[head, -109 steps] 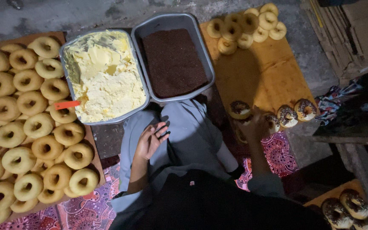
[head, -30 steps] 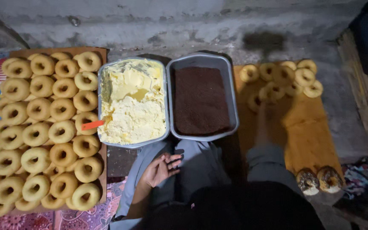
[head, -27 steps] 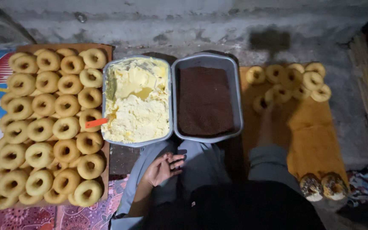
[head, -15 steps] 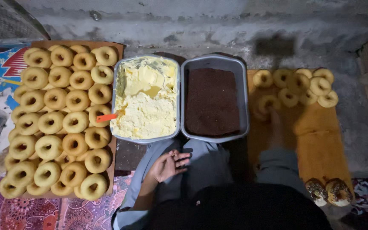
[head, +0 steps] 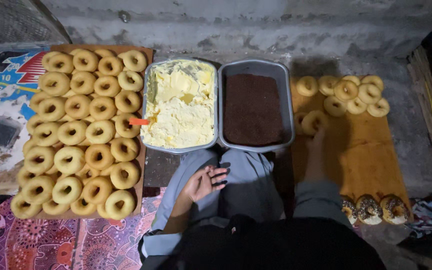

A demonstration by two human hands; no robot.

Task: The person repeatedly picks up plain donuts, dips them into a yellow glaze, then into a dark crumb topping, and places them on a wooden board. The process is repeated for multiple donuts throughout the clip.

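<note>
On the floor in front of the seated person, two metal trays are sitting side by side: one [head: 180, 105] is holding pale yellow cream, with an orange handle [head: 138, 121] poking over its left rim, and the other [head: 254, 107] is holding dark brown sprinkles. To the left, a board [head: 146, 165] is carrying rows of plain doughnuts [head: 76, 135], packed tight and close to the cream, likely for easy picking.

The left hand [head: 203, 182] is resting on the grey trouser leg [head: 246, 185], fingers loosely spread, gripping nothing. The right hand [head: 317, 142] is stretching out over the orange board [head: 371, 155] on the right, reaching to a plain doughnut [head: 314, 121] at the near edge of a small cluster [head: 348, 92]; it is dim and blurred there, so whether the fingers are closing on the doughnut cannot be told.

At that board's near edge, three topped doughnuts [head: 371, 209] are lining up, apparently kept well apart from the plain ones. A patterned cloth [head: 66, 240] is lying beneath the left board.
</note>
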